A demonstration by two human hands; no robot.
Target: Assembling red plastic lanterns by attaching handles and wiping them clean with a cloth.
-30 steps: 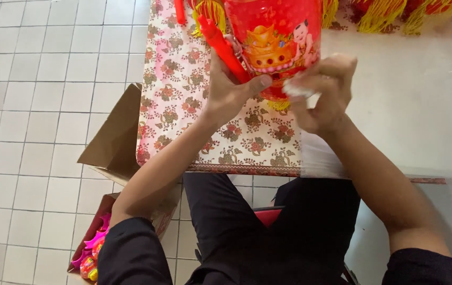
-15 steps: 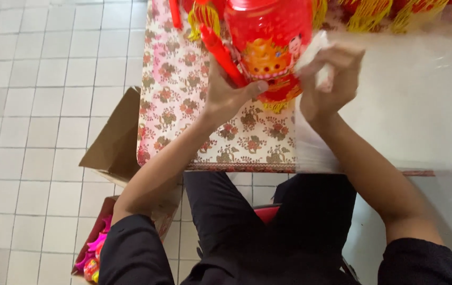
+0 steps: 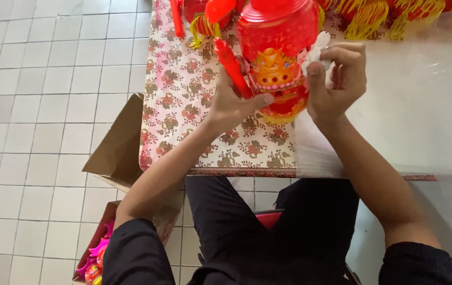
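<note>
A red plastic lantern (image 3: 277,42) with a gold and orange picture on its side stands tilted over a floral tablecloth (image 3: 183,100). My left hand (image 3: 232,104) grips its lower left side, along with a red stick handle (image 3: 232,67). My right hand (image 3: 337,79) is at the lantern's right side, fingers pinched on a small white crumpled piece (image 3: 315,48), paper or cloth. A clear plastic sheet (image 3: 411,116) lies under my right forearm.
More red lanterns with yellow tassels (image 3: 374,16) lie at the table's far edge. An open cardboard box (image 3: 120,142) stands on the white tiled floor at the left, with colourful toys (image 3: 95,261) in another box below it. My dark trousers fill the bottom.
The lantern has come up and sits a little higher in my hands. My right hand has risen from the lantern's lower right to its upper right with the white piece.
</note>
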